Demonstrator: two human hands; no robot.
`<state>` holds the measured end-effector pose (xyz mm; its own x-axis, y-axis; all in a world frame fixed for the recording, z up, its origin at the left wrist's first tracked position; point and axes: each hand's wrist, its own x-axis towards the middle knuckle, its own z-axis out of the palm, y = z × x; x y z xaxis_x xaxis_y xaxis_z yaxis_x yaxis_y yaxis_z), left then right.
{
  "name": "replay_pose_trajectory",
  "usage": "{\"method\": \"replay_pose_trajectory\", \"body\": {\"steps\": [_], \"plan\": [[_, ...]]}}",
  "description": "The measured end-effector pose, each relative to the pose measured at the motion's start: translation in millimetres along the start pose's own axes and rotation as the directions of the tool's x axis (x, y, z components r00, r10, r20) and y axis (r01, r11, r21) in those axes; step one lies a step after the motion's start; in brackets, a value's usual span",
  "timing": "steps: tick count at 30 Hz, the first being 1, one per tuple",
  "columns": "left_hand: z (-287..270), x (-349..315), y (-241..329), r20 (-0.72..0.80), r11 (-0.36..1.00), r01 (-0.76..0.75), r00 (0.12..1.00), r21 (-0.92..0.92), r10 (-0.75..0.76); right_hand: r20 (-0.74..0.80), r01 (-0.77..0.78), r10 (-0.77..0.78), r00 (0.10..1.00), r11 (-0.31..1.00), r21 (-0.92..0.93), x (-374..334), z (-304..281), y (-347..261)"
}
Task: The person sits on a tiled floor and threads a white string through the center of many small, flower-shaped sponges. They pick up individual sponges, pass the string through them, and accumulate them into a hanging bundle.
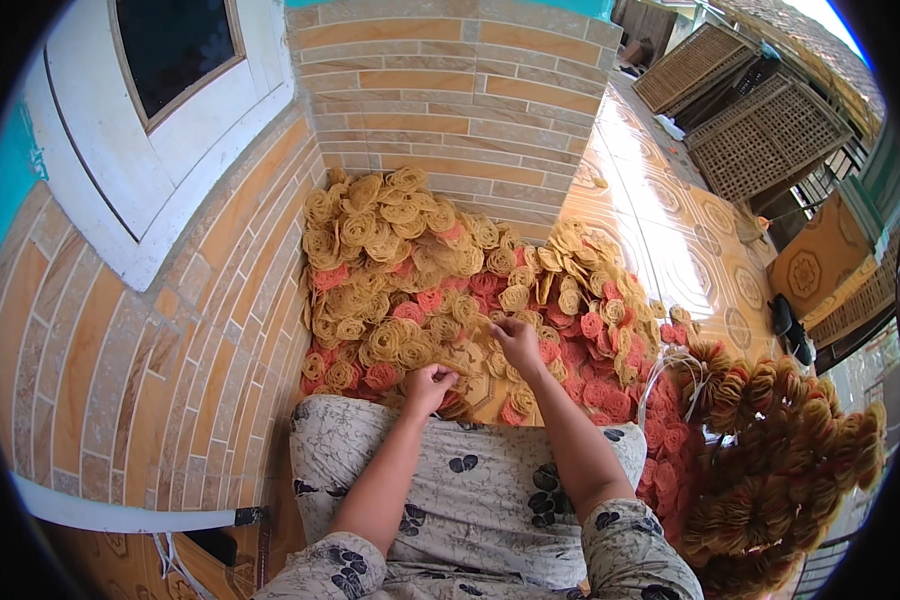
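Layered, lacy tan rosettes (395, 342) around left hand (430, 386) and right hand (518, 344), both pinched, hold unclear.

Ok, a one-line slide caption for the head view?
Left hand and right hand close together beside tan and coral rosettes heaped by a brick-patterned wall.

On my feed, the rosettes (388, 341) around the right grip (515, 342) look matt, rough and fibrous, on floor tiles (718, 268) that shine smooth and glossy. Below that grip I see soft, matt cloth (490, 500); beyond it, smooth, stone-look wall tiles (450, 100); and far to its right, rough woven panels (770, 137) that resemble cane.
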<state>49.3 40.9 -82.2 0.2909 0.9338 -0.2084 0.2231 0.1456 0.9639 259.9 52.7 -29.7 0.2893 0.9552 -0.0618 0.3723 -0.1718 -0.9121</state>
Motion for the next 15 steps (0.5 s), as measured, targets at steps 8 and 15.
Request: {"method": "replay_pose_trajectory", "body": {"steps": [8,15], "plan": [[-5.8,-1.1,-0.6,-0.154,0.996,0.03,0.987,-0.088,-0.043,0.237,0.409,-0.333,0.913,0.73,-0.547,-19.4,31.9,8.3],[-5.2,-2.6,2.4,-0.062,0.995,0.036,0.997,-0.095,-0.042,0.215,0.069,0.002,0.977,0.945,-0.321,-3.8,22.9,29.8]]}}
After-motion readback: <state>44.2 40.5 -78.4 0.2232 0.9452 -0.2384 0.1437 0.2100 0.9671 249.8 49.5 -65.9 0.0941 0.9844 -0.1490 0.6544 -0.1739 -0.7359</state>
